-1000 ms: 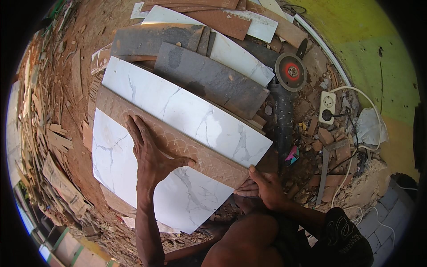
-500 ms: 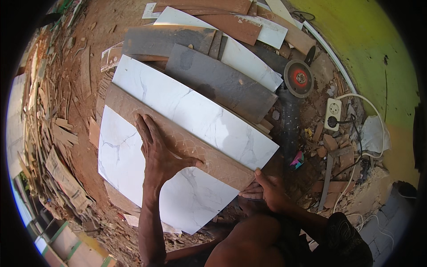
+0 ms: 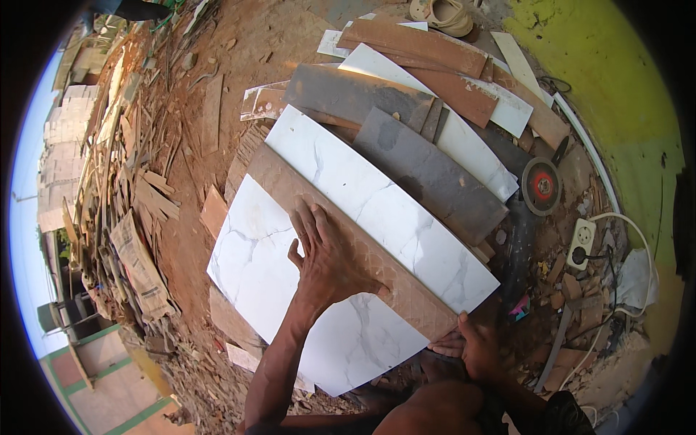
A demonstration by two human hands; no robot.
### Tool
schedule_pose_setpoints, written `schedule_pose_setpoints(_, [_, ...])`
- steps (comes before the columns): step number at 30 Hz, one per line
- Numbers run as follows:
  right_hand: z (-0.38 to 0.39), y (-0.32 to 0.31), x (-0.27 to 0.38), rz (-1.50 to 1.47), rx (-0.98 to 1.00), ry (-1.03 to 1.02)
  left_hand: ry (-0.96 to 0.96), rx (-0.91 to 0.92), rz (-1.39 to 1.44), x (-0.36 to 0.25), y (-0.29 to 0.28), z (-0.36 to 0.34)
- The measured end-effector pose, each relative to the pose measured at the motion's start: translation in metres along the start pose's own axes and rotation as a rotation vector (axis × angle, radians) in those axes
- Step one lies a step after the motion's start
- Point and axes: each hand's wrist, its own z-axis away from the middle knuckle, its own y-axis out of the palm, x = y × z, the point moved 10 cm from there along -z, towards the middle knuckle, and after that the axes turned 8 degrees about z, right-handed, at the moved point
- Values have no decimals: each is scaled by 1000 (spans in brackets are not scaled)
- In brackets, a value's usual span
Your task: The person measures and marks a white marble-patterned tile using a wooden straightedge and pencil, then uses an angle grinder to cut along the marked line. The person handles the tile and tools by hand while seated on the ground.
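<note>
Reddish-brown soil (image 3: 196,134), strewn with chips and splinters, makes up the ground, running from the upper left of the frame down to the lower edge. A painted wall (image 3: 609,109) in yellow-green closes off the upper right, and a white pipe (image 3: 589,145) follows its foot. Bright sky shows at the far left rim.

Mid-frame, a brown tile strip (image 3: 355,243) lies slantwise, with white, grey-veined tile (image 3: 348,355) showing along both its sides; I cannot tell whether that is one slab or two. The left hand (image 3: 319,272) is spread over the strip, fingers reaching up it and thumb set well apart near its lower edge; its wrist and forearm hide some of the white tile. At the strip's lower-right end, the right hand (image 3: 482,348) pinches the corner, thumb on top, the other fingers partly hidden at the edge.

Dark grey slabs (image 3: 435,188) overlap just above the tile, with reddish-brown pieces (image 3: 420,47) further up and sandals (image 3: 442,14) at the top rim. Close to the right of the slabs lies an angle grinder (image 3: 541,186), disc exposed. Beyond it are a white socket block (image 3: 581,243) with a black plug in it, a pale cable (image 3: 645,239) and a clear plastic bag (image 3: 638,283). Scrap wood (image 3: 109,217) crowds the left.
</note>
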Motion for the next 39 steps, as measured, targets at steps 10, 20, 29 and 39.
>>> schedule_pose_setpoints(10, [6, 10, 13, 38, -3, -13, 19, -8, -6, 3, 4, -3])
schedule_pose_setpoints(20, [4, 5, 10, 61, 31, -24, 15, 14, -56, -1, 13, -8])
schedule_pose_setpoints(29, [8, 9, 12, 24, 53, 17, -78, 90, -77, 3, 13, -8])
schedule_pose_setpoints(39, [41, -31, 46, 452, -97, -192, -40, 56, -58, 3, 11, -7])
